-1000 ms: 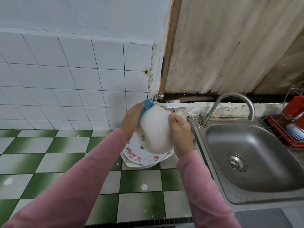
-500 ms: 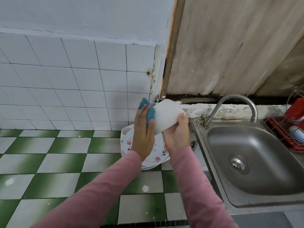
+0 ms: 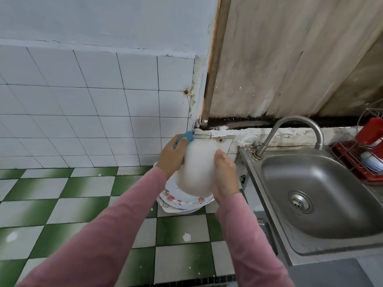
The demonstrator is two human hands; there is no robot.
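Bowl of white ceramic (image 3: pixel 198 168), blurred, sits gripped in my right hand (image 3: pixel 224 179) above the stack of floral plates (image 3: pixel 182 201), left of the stainless steel sink (image 3: pixel 331 183), while my left hand (image 3: pixel 173 157) pinches a blue sponge (image 3: pixel 187 137) against its top edge.

The round white bowl (image 3: pixel 199 170) is blurred. The small blue sponge (image 3: pixel 187 137) is mostly hidden by the left hand (image 3: pixel 172 157). The stack of white flowered plates (image 3: pixel 186 200) is partly covered by the bowl and the right hand (image 3: pixel 224 179). The red wire dish rack (image 3: pixel 352 164) is cut off by the right edge.
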